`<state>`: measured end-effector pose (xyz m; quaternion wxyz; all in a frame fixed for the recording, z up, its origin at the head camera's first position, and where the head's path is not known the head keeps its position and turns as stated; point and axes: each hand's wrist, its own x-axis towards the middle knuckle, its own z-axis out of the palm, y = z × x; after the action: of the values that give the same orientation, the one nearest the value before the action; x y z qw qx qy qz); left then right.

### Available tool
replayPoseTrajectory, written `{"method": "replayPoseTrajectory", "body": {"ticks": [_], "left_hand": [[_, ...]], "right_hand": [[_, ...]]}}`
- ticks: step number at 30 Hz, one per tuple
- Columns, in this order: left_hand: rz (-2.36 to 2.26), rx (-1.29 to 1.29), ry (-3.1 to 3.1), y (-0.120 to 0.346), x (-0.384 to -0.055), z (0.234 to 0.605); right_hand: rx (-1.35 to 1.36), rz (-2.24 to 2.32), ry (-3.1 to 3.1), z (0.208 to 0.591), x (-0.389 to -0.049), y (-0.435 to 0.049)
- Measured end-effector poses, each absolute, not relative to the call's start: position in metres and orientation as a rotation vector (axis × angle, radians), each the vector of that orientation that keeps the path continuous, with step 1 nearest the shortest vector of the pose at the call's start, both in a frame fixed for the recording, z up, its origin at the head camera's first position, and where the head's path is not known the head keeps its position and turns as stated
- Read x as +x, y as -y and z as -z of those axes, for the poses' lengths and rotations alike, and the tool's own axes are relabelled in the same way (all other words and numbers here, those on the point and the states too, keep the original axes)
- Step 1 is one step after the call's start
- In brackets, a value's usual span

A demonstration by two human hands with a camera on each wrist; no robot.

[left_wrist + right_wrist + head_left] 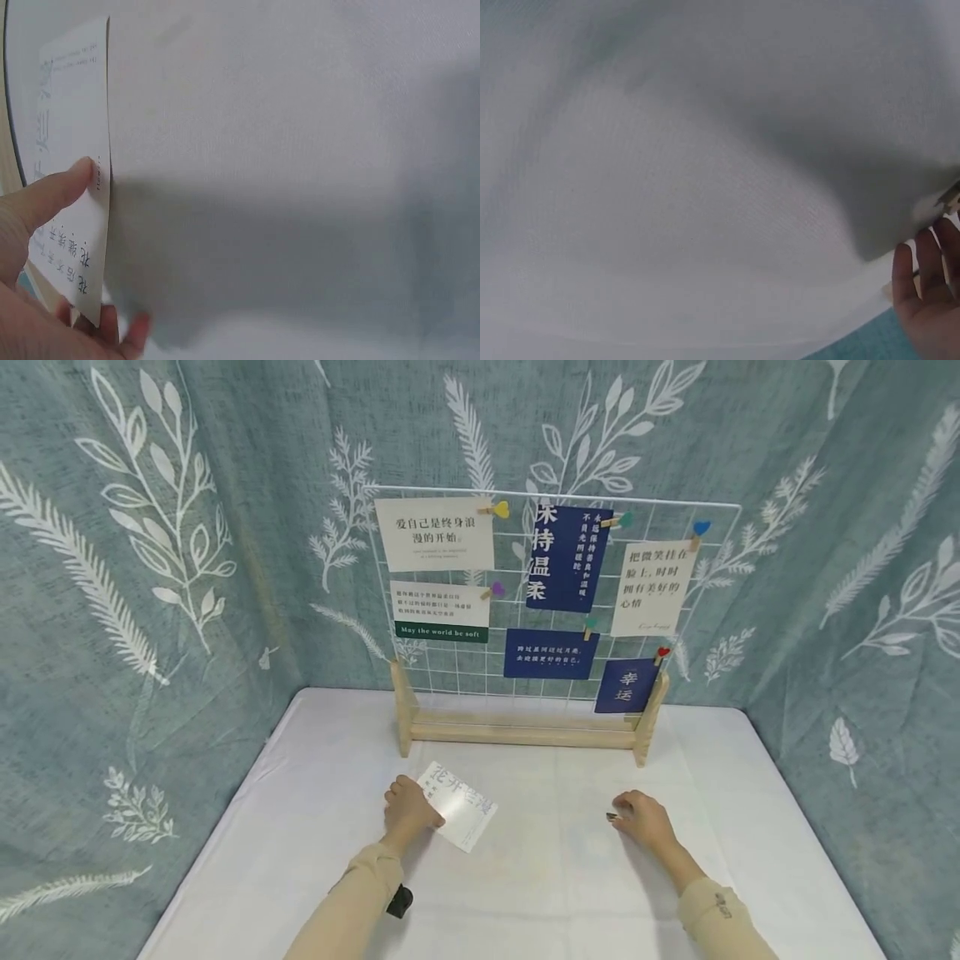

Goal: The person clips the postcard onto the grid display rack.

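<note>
My left hand [408, 810] grips a white card [459, 810] by its left edge, over the table in front of the rack. In the left wrist view the thumb lies on the card's [71, 150] printed face and the fingers are behind it, near the lower corner. Dark and pale blue characters show on it. Over to the right, my right hand [647, 818] pinches a small wooden clothespin [612, 816] at its fingertips. Only a part of this clothespin [951, 199] shows at the right edge of the right wrist view.
A white wire grid rack [465, 685] on a wooden stand [525, 735] stands at the back. Several cards, such as a navy one [551, 654], hang on it from clothespins with coloured hearts. A black object [400, 902] lies beside the left sleeve. Patterned curtains [247, 510] surround the white table [540, 893].
</note>
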<state>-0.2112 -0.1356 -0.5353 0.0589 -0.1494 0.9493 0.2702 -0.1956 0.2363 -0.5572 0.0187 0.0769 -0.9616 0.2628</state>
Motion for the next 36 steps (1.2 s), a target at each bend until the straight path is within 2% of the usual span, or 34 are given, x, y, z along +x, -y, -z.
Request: {"method": "replayPoseTrajectory", "body": {"ticks": [11, 19, 31, 36], "left_hand": [[-1.172, -0.219, -2.59, 0.159, -0.204, 0.541], [-1.234, -0.139, -2.543, 0.168, -0.199, 0.539], [-1.588, -0.087, -2.386, 0.163, -0.193, 0.535], [-1.683, -0.122, -2.423, 0.154, -0.196, 0.538]], "right_hand": [[0.26, -0.922, 3.087, 0.548, -0.2, -0.245], [0.258, -0.929, 3.071, 0.546, -0.202, -0.245], [0.269, -0.996, 2.971, 0.554, -0.203, -0.251], [0.191, -1.044, 2.982, 0.556, -0.205, -0.246]]}}
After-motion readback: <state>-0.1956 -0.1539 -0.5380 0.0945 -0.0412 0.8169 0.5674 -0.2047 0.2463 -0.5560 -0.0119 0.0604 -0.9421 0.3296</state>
